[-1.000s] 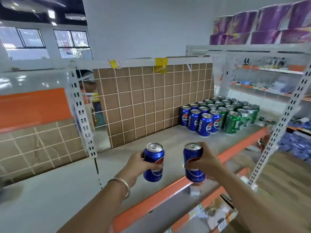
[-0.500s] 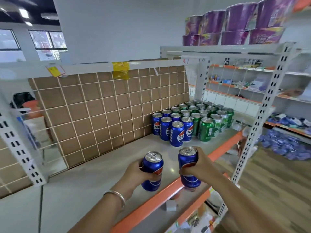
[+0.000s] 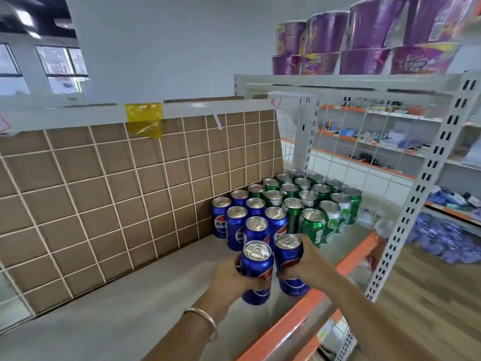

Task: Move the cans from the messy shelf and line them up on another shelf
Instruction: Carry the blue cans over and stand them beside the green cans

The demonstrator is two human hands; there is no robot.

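Blue aluminium cans, upright and side by side, one per hand: the left hand [image 3: 229,280] curls its fingers round the left blue can [image 3: 256,264]; the right hand [image 3: 309,261] wraps the right blue can [image 3: 289,252]. Both are low over the grey orange-edged shelf [image 3: 117,321], just before the blue can rows [image 3: 235,225]; green cans [image 3: 312,225] flank these rightward.

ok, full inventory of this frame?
standing blue soda cans: about six, blue, left of green block
green soda cans: about sixteen, green, shelf rows
purple noodle tubs: about eight, purple, top shelf, stacked
yellow tape patch: one, yellow, top rail
grey metal shelf: one, grey, orange edge
silver bangle: one, silver, left wrist
left held blue can: one, blue, at shelf front
right held blue can: one, blue, beside it
left hand: one, grips its can
right hand: one, grips its can
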